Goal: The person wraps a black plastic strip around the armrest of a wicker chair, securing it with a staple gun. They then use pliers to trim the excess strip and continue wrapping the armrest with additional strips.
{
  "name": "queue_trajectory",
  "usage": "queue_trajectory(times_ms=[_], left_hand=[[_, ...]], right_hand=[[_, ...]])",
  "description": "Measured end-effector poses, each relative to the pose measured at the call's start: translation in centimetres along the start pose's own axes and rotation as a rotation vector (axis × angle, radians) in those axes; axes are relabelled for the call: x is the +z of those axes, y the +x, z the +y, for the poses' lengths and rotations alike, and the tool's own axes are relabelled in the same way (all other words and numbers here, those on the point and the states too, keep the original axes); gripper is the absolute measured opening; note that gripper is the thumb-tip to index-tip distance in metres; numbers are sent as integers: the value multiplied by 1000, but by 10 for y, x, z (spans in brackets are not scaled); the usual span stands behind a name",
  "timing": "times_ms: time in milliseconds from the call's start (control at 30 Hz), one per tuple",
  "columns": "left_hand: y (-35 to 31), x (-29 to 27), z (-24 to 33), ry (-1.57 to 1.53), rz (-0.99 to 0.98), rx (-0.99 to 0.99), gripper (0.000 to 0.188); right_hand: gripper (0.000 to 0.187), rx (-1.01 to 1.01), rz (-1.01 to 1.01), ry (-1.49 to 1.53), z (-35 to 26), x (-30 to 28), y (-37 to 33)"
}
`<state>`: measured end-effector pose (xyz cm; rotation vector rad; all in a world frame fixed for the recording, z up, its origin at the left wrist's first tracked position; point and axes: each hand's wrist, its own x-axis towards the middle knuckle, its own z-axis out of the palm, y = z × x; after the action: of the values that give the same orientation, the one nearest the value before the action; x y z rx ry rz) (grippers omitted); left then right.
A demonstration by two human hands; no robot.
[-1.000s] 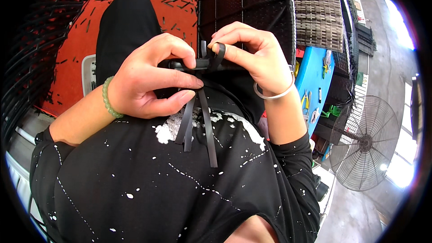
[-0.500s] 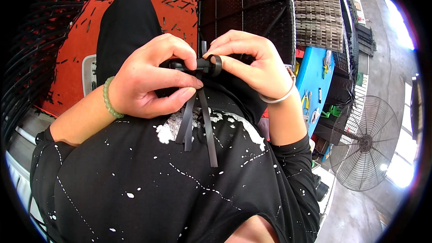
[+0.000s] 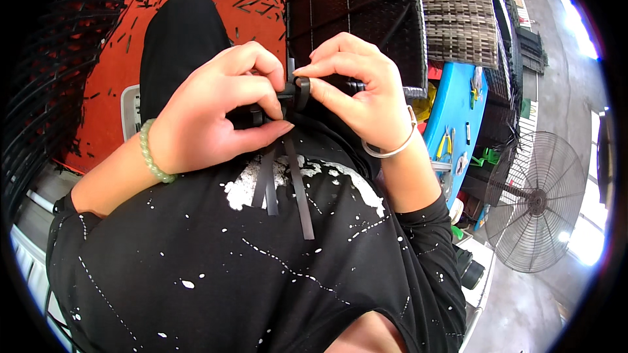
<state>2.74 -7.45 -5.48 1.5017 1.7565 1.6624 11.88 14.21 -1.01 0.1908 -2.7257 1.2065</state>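
Several flat black plastic strips [image 3: 299,189] meet in front of my body, and their loose ends hang down over the black shirt with white specks. My left hand [image 3: 212,108] is closed, its thumb and fingers pinching the strips where they cross. To the right of it, my right hand [image 3: 366,91] pinches a curled loop of black strip [image 3: 303,93] between thumb and forefinger. One short strip end stands up between the hands. The fingers partly hide the place where the strips cross.
Cut black strip pieces lie scattered on the red floor covering [image 3: 111,98]. A dark woven panel [image 3: 353,13] stands ahead, beside a grey-brown woven piece [image 3: 458,13]. At right are a blue table [image 3: 451,111] with pliers [image 3: 446,145] and a large fan [image 3: 536,202].
The loop at my right fingers has shifted a little left and turned more upright. My right hand has moved slightly up, and my left hand has rolled a little around the strips.
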Motion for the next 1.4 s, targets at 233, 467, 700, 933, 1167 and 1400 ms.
queue_trajectory(times_ms=[233, 467, 700, 933, 1167, 1400], left_hand=[[18, -7, 22, 284, -74, -17, 27], [25, -11, 27, 400, -121, 36, 28], [31, -17, 30, 429, -211, 8, 27], [37, -29, 28, 450, -382, 50, 21], [47, -26, 28, 649, -405, 235, 19], [41, -22, 13, 581, -321, 470, 19]], right_hand=[[16, -212, 111, -331, -9, 1, -9], [14, -55, 210, -223, 0, 8, -24], [8, -52, 61, -33, 5, 2, -8], [9, 51, -1, 192, 12, 3, -9], [9, 72, -28, 204, 10, 1, -7], [13, 49, -85, 188, 13, -3, -8]])
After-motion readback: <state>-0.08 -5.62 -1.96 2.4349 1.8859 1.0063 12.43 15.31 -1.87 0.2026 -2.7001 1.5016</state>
